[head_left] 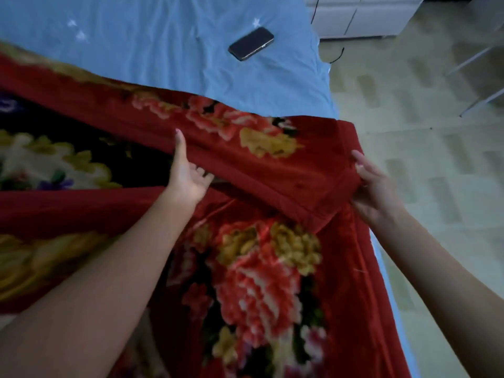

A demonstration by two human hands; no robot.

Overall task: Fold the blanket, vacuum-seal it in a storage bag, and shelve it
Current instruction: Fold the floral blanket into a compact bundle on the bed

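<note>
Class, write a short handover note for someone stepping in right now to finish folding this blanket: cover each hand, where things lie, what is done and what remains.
Left hand: grips the blanket's folded-over edge, thumb on top.
Right hand: pinches the corner of that same flap.
Blanket: red, floral, spread on the bed's blue sheet; a phone lies beyond it.
Done: one flap partly turned over.
Left: finish folding, bag, vacuum-seal, shelve. No bag or vacuum in view.

The blanket [261, 255] is thick plush cloth, fuzzy with a slight sheen; the bed sheet [163, 50] at twelve o'clock is thin, matt, creased cotton-like cloth; the phone [251, 43] looks glossy, perhaps glass.
</note>
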